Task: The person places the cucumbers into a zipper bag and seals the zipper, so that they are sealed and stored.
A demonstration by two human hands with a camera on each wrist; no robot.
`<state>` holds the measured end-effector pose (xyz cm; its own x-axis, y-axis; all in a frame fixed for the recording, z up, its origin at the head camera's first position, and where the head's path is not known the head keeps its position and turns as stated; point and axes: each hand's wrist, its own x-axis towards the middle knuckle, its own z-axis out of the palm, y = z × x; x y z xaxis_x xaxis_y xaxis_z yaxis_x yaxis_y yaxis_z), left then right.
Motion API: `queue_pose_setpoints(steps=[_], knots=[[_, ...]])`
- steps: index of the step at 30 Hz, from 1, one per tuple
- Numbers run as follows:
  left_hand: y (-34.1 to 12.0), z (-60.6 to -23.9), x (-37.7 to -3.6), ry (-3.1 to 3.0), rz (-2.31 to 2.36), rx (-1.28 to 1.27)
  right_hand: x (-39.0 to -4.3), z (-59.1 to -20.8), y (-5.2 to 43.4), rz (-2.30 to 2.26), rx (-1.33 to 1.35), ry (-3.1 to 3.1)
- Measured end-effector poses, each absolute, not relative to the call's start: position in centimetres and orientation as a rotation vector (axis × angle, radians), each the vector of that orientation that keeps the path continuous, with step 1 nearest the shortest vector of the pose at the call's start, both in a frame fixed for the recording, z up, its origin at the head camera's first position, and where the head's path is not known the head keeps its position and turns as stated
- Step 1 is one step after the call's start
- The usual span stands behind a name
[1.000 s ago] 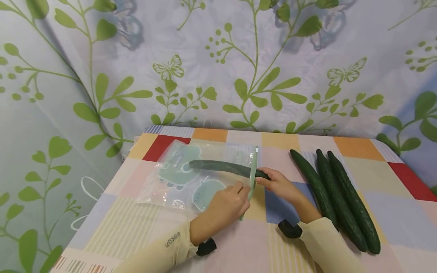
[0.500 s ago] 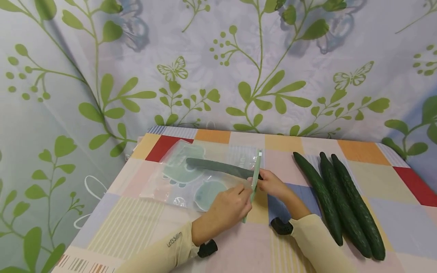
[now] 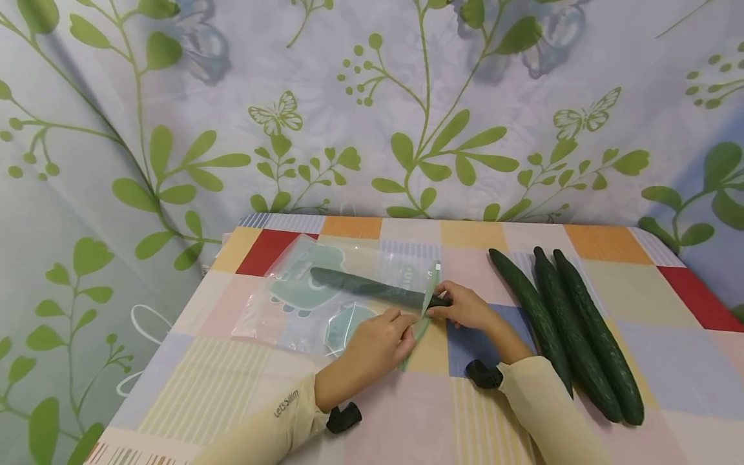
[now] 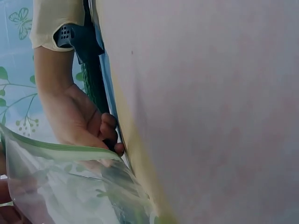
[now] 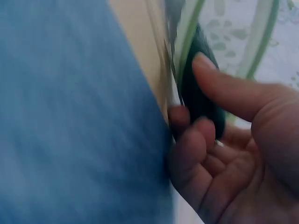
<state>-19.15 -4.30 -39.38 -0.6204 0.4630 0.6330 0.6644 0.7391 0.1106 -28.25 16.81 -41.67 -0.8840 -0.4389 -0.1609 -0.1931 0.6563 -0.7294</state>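
Head view: a clear zip bag point(image 3: 325, 294) lies flat on the checked tabletop point(image 3: 668, 387). One cucumber point(image 3: 372, 289) is nearly all inside it, only its right end poking out past the green zip strip point(image 3: 427, 303). The right hand point(image 3: 465, 309) has its grip curled round that end. The left hand point(image 3: 378, 339) pinches the near side of the bag's mouth. Three more cucumbers point(image 3: 572, 329) lie side by side to the right, well apart from the bag.

Left wrist view: the bag's green-edged mouth point(image 4: 70, 151) gapes in the foreground, and beyond it the right hand point(image 4: 79, 119) curls round the dark cucumber end point(image 4: 96, 86).

Right wrist view: blurred, but thumb and fingers point(image 5: 196, 140) plainly close on the cucumber tip point(image 5: 198, 88) beside the zip strip point(image 5: 189, 42).

By my reading, the step in hand is sliding the cucumber home. The next move calls for pushing that last end past the zip while the left hand holds the mouth apart.
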Motion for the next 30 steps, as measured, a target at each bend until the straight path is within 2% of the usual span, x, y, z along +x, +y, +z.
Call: queue_pose_setpoints(steps=[14, 30], knots=[[-4.1, -39.1, -18.7, -2.381, -0.483, -0.909, -27.4, -39.6, 17.8, -0.900, -0.497, 2.331], [-4.3, -39.6, -19.1, -2.307, -0.289, -0.846, -27.5, -42.4, 17.0, -1.641, -0.582, 1.696]])
